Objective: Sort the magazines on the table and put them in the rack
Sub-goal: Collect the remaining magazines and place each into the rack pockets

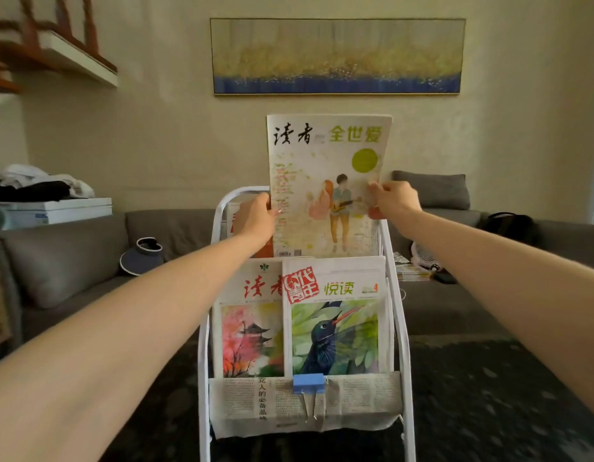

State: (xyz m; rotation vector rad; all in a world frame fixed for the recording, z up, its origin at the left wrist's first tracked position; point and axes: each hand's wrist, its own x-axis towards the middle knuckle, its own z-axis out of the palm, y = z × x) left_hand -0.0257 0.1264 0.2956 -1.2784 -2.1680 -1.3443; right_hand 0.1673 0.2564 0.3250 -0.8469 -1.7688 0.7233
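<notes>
I hold a white magazine with green title characters and a drawn couple [325, 175] upright over the top tier of the white metal rack [398, 295]. My left hand [255, 216] grips its left edge and my right hand [394, 198] pinches its right edge. Its lower edge stands behind the lower tier's magazines. There, a magazine with a pink tree and pagoda [250, 331] stands beside one with a dark blue bird [337, 335]. A folded newspaper [355, 400] with a blue binder clip [308, 383] lines the front of that tier. Another magazine with red on it [231, 221] shows behind my left hand.
A grey sofa [72, 261] runs behind the rack, with a dark visor cap [144, 256] on its left part and a small stack of magazines [410, 271] on its right. A grey cushion [432, 190] and a black bag [509, 225] lie further right. Dark patterned floor surrounds the rack.
</notes>
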